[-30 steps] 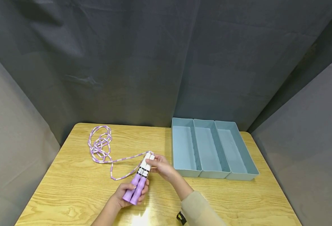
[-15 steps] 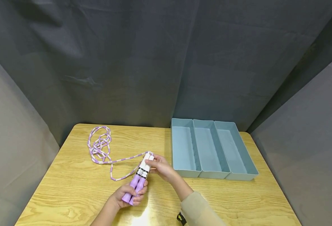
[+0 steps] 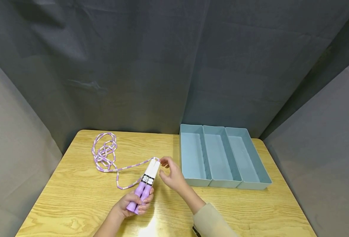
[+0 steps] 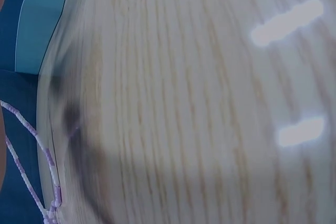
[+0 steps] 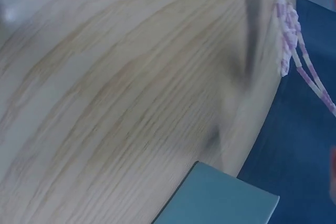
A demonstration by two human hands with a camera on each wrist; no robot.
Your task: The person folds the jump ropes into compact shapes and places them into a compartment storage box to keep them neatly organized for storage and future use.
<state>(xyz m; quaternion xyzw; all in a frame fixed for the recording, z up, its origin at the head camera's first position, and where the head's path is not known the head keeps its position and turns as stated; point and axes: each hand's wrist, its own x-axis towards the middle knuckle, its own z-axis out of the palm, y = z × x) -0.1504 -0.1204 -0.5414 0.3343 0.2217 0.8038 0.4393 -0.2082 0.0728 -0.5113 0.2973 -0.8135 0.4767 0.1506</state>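
A jump rope has two purple-and-white handles (image 3: 147, 182) held side by side, tilted up and away from me. My left hand (image 3: 135, 203) grips their purple lower ends just above the table (image 3: 73, 197). My right hand (image 3: 171, 176) hovers beside the white top ends with thumb and fingers spread apart; its index fingertip touches where the beaded rope leaves the handles. The purple-and-white beaded rope (image 3: 104, 153) trails left into a loose coil at the far left of the table. Beads also show in the left wrist view (image 4: 47, 156) and right wrist view (image 5: 287, 30).
A light blue tray (image 3: 210, 182) with three long empty compartments stands at the table's right back, close to my right hand; its corner shows in the right wrist view (image 5: 220, 198). Dark grey cloth surrounds the wooden table on three sides.
My right hand has let go of the white handle tops and opened, moving slightly up and right. The left hand has drawn the handles a little toward me and upright.
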